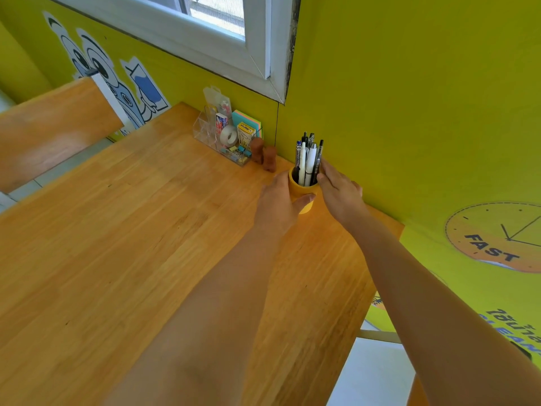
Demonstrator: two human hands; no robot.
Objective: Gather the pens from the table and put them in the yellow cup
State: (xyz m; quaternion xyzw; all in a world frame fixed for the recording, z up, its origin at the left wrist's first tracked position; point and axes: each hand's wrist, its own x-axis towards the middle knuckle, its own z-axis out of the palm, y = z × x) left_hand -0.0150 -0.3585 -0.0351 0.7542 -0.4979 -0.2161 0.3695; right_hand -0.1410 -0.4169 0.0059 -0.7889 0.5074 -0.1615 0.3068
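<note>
The yellow cup (303, 190) stands on the wooden table (131, 230) near the far right corner, close to the green wall. Several pens (307, 159), black and white, stand upright in it. My left hand (278, 203) is wrapped around the cup's left side, thumb across its front. My right hand (339, 191) is at the cup's right side, with its fingertips touching the rightmost pens just above the rim. No pens lie loose on the visible tabletop.
A clear plastic organiser (228, 139) with tape, sticky notes, clips and small boxes stands at the wall left of the cup. Two small brown figures (263, 155) sit between it and the cup. A second wooden surface (49, 124) is at far left.
</note>
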